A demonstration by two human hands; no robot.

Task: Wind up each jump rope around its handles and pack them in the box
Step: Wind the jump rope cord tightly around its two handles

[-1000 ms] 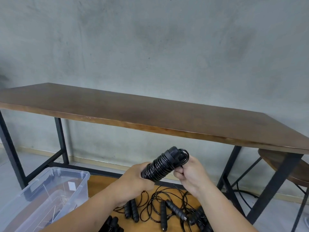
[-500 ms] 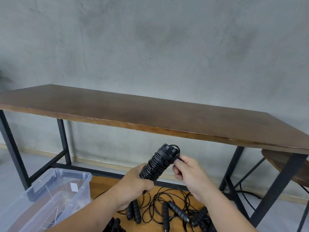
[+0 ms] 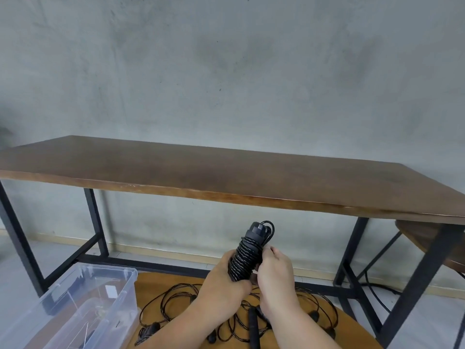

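A black jump rope [image 3: 247,250], its cord coiled tightly around its paired handles, stands nearly upright between my hands in the lower middle of the head view. My left hand [image 3: 224,280] grips its lower part from the left. My right hand [image 3: 273,275] clasps it from the right, fingers on the coils; a small cord loop sticks out at the top. Beneath my arms several loose black jump ropes [image 3: 176,306] lie tangled on a round wooden surface [image 3: 349,326]. A clear plastic box [image 3: 83,298] stands open at lower left.
A long brown table [image 3: 226,177] on black metal legs [image 3: 95,222] runs across in front of a grey concrete wall. A round wooden stool [image 3: 422,235] sits under its right end, and a black cable [image 3: 377,295] trails on the floor there.
The wound rope has swung from a tilt to nearly upright. My right hand has slid from the top loop down onto the coils, close against my left hand.
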